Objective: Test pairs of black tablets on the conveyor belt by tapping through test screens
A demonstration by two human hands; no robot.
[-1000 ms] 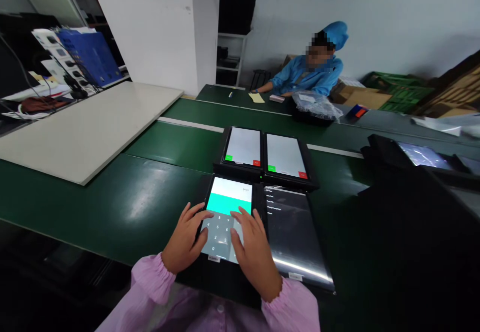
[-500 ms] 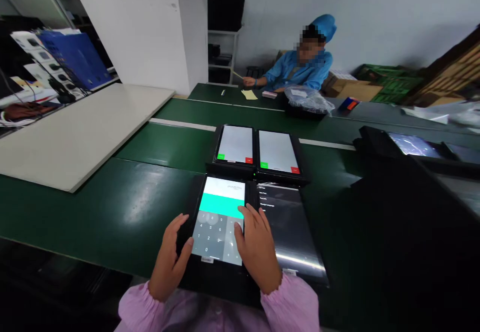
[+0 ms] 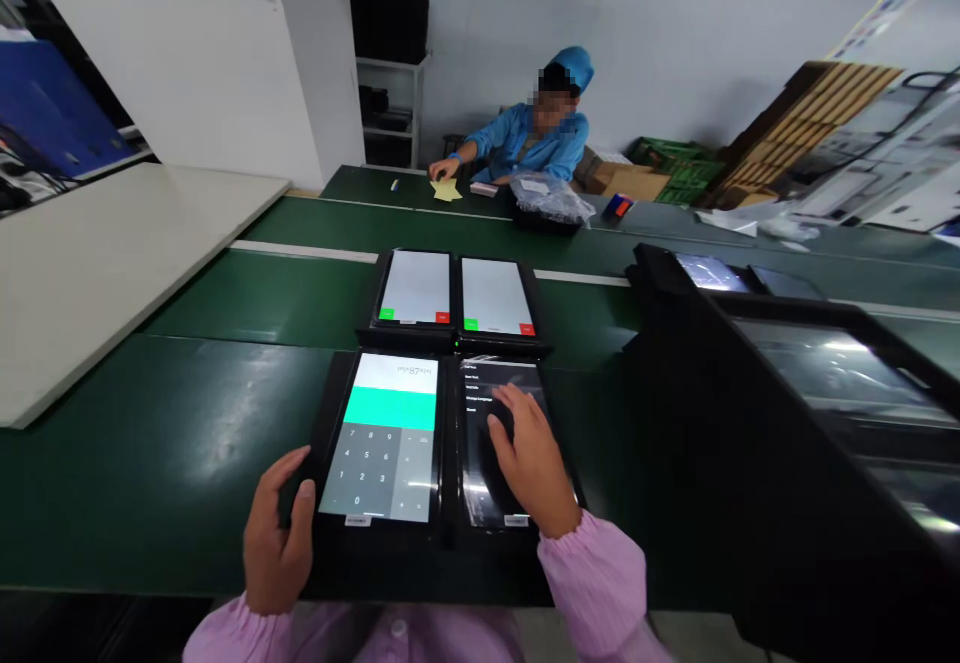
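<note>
Head view, dark tablet (image 3: 484, 491) pointing away lengthwise, right hand (image 3: 535, 463) above, left hand (image 3: 275, 533) aside, fingers (image 3: 519, 404) spread

Free passage over green table (image 3: 202, 403) between white board (image 3: 120, 263) and calculator tablet (image 3: 379, 443), black rack (image 3: 765, 423) as barrier rightward

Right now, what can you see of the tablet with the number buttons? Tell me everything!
The tablet lies face up on the green table, left in the nearer pair. Its glossy black frame surrounds a lit screen: a white strip on top with grey writing, including 87, a turquoise band, then grey buttons with white numbers. A small white label sits at its bottom edge. The left hand is beside it; whether it touches the dark casing is unclear.
</note>
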